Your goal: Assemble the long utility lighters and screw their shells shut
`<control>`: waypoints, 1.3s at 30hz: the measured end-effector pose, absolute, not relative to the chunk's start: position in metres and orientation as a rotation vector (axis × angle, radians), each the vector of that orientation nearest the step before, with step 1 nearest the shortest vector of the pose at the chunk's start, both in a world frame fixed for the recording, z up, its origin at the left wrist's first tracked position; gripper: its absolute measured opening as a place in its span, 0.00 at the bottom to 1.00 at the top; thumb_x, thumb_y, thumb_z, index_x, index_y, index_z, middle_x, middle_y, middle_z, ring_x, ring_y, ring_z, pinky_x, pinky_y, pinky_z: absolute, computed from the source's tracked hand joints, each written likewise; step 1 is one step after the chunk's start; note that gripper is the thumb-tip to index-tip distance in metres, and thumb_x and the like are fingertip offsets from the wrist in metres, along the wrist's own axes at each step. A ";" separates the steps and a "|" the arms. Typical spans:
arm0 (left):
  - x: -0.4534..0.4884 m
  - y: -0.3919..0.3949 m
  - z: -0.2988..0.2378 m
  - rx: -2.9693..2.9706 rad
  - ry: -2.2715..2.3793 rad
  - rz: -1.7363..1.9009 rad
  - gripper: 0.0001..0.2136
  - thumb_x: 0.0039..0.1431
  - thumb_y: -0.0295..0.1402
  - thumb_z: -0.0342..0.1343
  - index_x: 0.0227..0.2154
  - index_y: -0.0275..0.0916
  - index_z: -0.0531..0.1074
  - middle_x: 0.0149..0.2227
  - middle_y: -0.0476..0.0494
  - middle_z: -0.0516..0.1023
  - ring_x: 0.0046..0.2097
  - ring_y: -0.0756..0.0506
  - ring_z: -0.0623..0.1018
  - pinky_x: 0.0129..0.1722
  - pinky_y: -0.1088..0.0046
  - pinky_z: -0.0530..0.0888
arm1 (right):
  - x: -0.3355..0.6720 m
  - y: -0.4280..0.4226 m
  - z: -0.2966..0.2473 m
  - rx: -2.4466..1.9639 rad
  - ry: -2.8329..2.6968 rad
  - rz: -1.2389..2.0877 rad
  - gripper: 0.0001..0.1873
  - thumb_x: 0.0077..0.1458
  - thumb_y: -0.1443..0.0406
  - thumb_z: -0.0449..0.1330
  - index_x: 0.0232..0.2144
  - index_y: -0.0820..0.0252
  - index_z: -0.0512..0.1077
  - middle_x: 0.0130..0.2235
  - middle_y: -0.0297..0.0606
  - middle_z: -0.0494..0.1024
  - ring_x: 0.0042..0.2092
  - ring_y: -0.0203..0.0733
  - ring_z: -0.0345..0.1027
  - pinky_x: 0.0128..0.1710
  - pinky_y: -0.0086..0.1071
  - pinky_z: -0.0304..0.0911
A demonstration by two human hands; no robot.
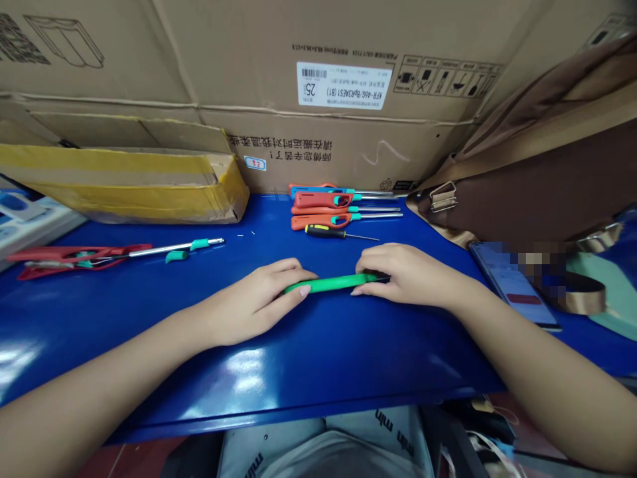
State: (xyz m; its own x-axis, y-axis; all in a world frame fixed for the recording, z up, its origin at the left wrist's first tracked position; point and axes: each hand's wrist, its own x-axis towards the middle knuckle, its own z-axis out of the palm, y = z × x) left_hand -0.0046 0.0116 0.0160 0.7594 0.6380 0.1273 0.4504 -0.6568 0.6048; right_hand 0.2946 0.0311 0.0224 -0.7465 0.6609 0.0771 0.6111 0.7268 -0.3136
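Both hands hold a slim green plastic piece (331, 283) crosswise, just above the blue table. My left hand (261, 302) pinches its left end between thumb and fingers. Closed round the right end is my right hand (408, 275), where a dark part shows between the fingers. My fingers cover both ends, so the kind of piece is unclear. Beyond the hands lies a screwdriver (326, 232) with a black and yellow handle, its shaft pointing right. Off to the left is an opened red stick lighter (79, 259), its metal tube and inner parts showing, with a loose teal piece (176, 256) nearby.
Several red and blue stick lighters (318, 221) lie stacked against a large cardboard box (269, 126). A yellow-taped carton (149, 186) stands back left, near a white power strip (40, 226). At right are a phone (512, 285) and a brown bag (542, 186).
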 end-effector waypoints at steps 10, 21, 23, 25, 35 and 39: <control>0.000 0.003 0.001 2.477 0.887 0.477 0.17 0.69 0.35 0.57 0.57 0.38 0.74 0.48 0.41 0.75 0.48 0.43 0.78 0.50 0.65 0.77 | 0.290 0.037 0.013 -1.019 -2.443 0.338 0.20 0.70 0.53 0.57 0.56 0.58 0.73 0.56 0.48 0.77 0.59 0.51 0.71 0.59 0.47 0.66; -0.001 -0.003 0.008 2.517 1.056 0.433 0.13 0.67 0.34 0.63 0.51 0.37 0.80 0.43 0.41 0.78 0.42 0.42 0.80 0.44 0.65 0.78 | 0.272 0.043 0.002 -1.117 -2.387 0.154 0.16 0.66 0.60 0.61 0.53 0.60 0.74 0.55 0.50 0.79 0.57 0.54 0.70 0.59 0.52 0.63; 0.000 -0.005 0.008 2.487 1.086 0.422 0.13 0.66 0.33 0.64 0.51 0.37 0.80 0.42 0.42 0.77 0.41 0.43 0.80 0.43 0.66 0.77 | 0.271 0.041 0.003 -1.101 -2.437 0.193 0.22 0.63 0.59 0.65 0.57 0.58 0.72 0.58 0.48 0.78 0.58 0.55 0.69 0.58 0.52 0.63; 0.002 -0.006 0.009 2.470 1.101 0.417 0.13 0.65 0.32 0.64 0.51 0.37 0.80 0.41 0.42 0.77 0.40 0.44 0.80 0.42 0.67 0.77 | 0.270 0.040 0.003 -1.076 -2.502 0.248 0.24 0.62 0.61 0.67 0.60 0.55 0.72 0.58 0.45 0.79 0.57 0.54 0.70 0.57 0.51 0.63; 0.005 -0.007 0.000 2.437 1.028 0.473 0.15 0.65 0.35 0.65 0.52 0.35 0.80 0.42 0.42 0.76 0.41 0.43 0.80 0.43 0.66 0.77 | 0.270 0.036 0.008 -0.884 -2.503 0.158 0.13 0.67 0.68 0.59 0.53 0.58 0.76 0.47 0.45 0.82 0.48 0.52 0.72 0.50 0.48 0.68; 0.001 -0.003 -0.006 2.461 0.944 0.546 0.17 0.65 0.37 0.65 0.53 0.36 0.79 0.42 0.42 0.77 0.43 0.42 0.80 0.43 0.65 0.77 | 0.263 0.035 0.017 -0.866 -2.241 0.143 0.14 0.67 0.66 0.60 0.54 0.55 0.72 0.47 0.43 0.80 0.41 0.45 0.74 0.45 0.42 0.72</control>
